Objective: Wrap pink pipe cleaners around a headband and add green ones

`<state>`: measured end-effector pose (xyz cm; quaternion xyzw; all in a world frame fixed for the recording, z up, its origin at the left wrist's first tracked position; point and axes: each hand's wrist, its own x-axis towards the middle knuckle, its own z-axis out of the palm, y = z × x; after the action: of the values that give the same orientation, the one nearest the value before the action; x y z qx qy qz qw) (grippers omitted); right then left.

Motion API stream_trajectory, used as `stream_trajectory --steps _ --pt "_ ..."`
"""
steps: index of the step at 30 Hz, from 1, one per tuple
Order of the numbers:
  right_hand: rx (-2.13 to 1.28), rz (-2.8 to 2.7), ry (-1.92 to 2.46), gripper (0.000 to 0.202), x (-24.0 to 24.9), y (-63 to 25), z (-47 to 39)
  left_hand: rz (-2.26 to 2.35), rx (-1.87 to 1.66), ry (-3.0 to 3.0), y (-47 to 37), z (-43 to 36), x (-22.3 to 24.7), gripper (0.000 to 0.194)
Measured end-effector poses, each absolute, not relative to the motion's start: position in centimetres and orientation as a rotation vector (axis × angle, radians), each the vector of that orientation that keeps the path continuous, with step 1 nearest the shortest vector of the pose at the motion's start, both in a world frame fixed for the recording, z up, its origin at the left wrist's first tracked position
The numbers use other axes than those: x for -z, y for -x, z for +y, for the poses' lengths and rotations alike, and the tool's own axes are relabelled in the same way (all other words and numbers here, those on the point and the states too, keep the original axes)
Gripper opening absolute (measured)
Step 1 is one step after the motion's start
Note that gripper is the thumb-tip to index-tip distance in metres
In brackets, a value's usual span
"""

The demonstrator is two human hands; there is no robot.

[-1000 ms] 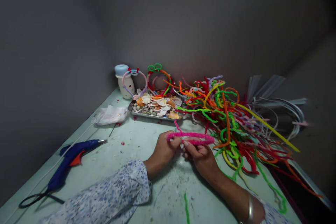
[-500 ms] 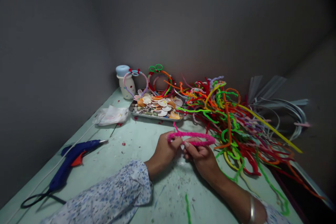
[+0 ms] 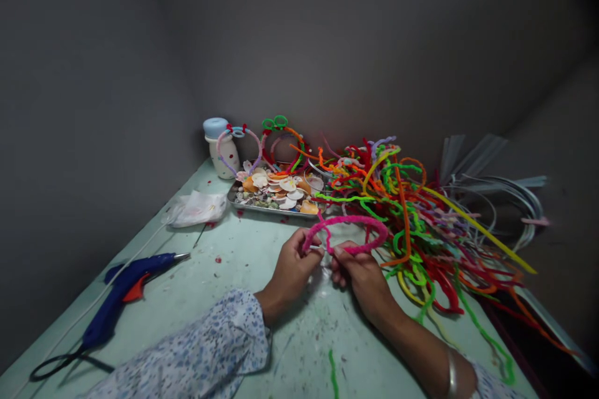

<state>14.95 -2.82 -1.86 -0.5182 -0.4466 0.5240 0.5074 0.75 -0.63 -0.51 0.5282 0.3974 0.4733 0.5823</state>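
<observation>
A pink pipe-cleaner-wrapped hoop is held up between my two hands, just above the table. My left hand pinches its left side, where a short piece of bare white band shows near the fingertips. At the near side of the hoop, my right hand has thumb and fingers closed on the pink wrapping. A loose pink pipe-cleaner strand dangles inside the loop and reaches my right fingertips. A tangled heap of coloured pipe cleaners lies just beyond my right hand.
A blue glue gun with its cord lies at the left. Behind it are a plastic packet and a white jar. Decorated headbands stand by a metal tray of shells. Clear bands lie at far right.
The pink hoop has tilted up, so its opening shows wider. The loose strand now hangs down inside the loop by my right fingers. Both hands stay closed on it.
</observation>
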Motion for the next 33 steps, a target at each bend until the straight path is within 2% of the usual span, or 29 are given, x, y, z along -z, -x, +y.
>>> stream_trajectory --steps 8,20,33 --pt "-1.291 -1.11 1.257 0.041 2.2 -15.3 -2.7 0.967 -1.036 -1.355 -0.8 -0.2 0.5 0.014" --pt "-1.319 -0.976 1.265 0.04 1.2 -15.1 -3.2 0.986 -1.112 -1.93 0.2 -0.2 0.8 0.019" --pt "-1.296 -0.941 1.372 0.041 1.5 -14.9 -3.0 0.981 -1.124 -2.015 0.1 -0.2 0.9 0.021"
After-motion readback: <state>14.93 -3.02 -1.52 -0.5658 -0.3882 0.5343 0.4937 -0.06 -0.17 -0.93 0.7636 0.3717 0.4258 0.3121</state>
